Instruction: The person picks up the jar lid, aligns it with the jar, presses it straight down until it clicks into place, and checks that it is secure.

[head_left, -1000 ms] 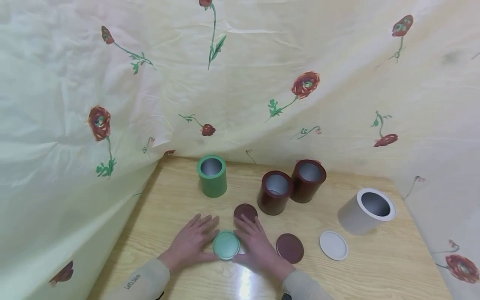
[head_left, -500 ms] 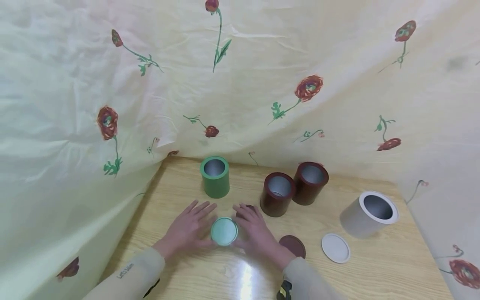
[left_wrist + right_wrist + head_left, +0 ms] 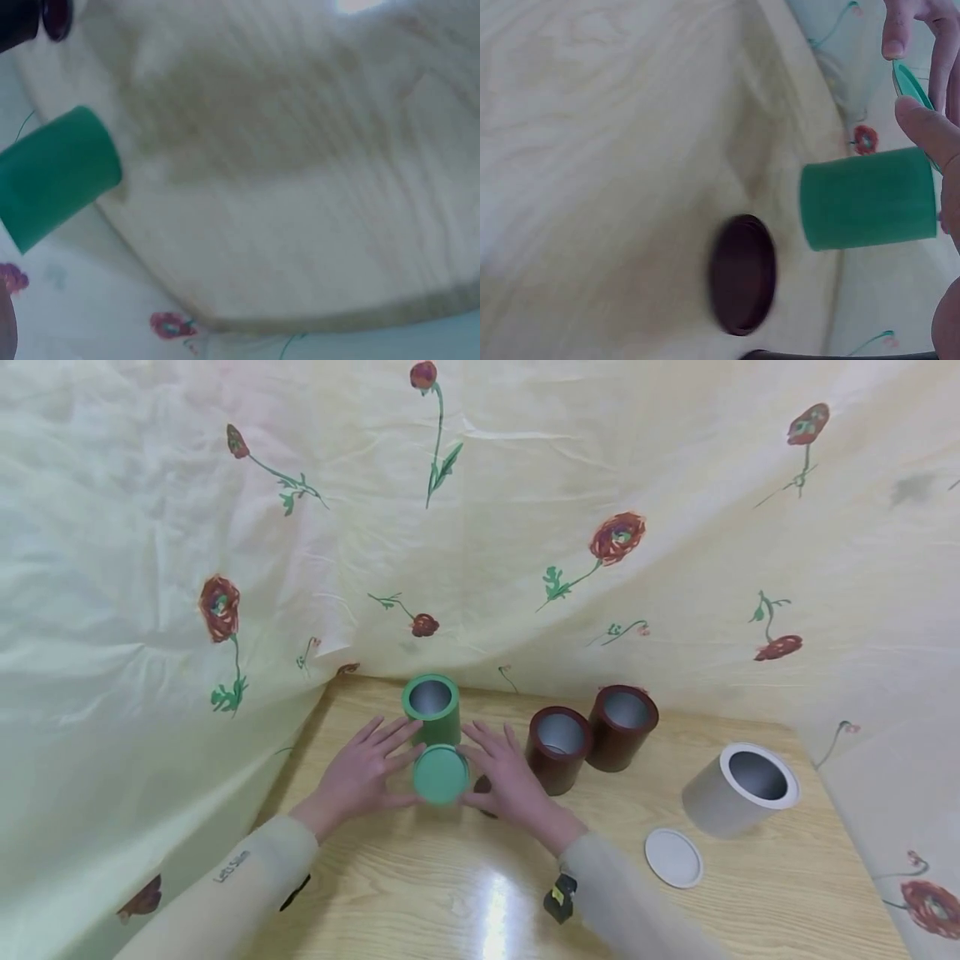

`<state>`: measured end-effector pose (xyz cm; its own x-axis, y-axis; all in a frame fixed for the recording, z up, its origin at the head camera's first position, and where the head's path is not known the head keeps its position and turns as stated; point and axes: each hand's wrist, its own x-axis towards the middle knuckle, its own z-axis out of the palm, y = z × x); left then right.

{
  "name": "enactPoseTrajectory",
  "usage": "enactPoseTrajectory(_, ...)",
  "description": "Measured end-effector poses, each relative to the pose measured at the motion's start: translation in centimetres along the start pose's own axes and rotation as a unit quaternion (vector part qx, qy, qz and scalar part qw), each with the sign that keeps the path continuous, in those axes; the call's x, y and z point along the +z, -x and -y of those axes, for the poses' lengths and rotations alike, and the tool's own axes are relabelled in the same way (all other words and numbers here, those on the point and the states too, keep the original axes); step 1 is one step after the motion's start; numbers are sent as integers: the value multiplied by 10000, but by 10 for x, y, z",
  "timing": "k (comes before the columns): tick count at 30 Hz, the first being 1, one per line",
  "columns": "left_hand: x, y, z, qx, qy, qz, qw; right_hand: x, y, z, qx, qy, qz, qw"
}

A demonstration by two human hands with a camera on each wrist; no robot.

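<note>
A round green lid (image 3: 441,774) is raised above the wooden table, pinched at its edge from both sides. My left hand (image 3: 367,770) grips the left edge with thumb and fingers, and my right hand (image 3: 506,777) does the same on the right. Seen from the right wrist, the lid (image 3: 910,79) is tilted nearly edge-on, a thumb of each hand at its rim. Just beyond stands an uncovered green canister (image 3: 442,732), its lower part overlapped by the lid. A dark red lid (image 3: 742,276) lies on the table below my right hand, mostly hidden in the head view.
Two uncovered dark red canisters (image 3: 555,764) (image 3: 621,731) stand close together right of the green one. Farther right, a white canister (image 3: 723,797) stands with a white lid (image 3: 673,857) in front. A flowered cloth (image 3: 495,552) hangs behind the table.
Both hands have lifted the green lid off the table and carried it forward to the green canister. My right forearm now covers the second dark red lid.
</note>
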<state>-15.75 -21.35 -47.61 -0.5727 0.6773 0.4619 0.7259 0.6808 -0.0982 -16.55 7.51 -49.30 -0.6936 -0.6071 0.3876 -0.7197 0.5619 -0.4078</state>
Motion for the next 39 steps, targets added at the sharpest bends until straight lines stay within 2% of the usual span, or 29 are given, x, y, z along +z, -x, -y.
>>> enactPoseTrajectory(7, -14, -22, 18, 22, -141, -230, 9996, -18, -29, -7, -278, 345, -275, 9986)
enactPoseTrajectory(12, -20, -35, 31, -21, -234, -258, 9994, -30, -47, -14, -494, 533, -441, 9964)
enactPoseTrajectory(23, -20, -52, 51, -10, -301, -465, 9985, -44, -74, -25, -409, 622, -176, 9971)
enactPoseTrajectory(31, -20, -59, 61, -347, 80, -98, 9993, -46, -92, -34, -107, 382, 209, 9990)
enactPoseTrajectory(39, -18, -66, 73, -624, 107, 496, 9968, -48, -106, -40, 148, 352, 597, 9975)
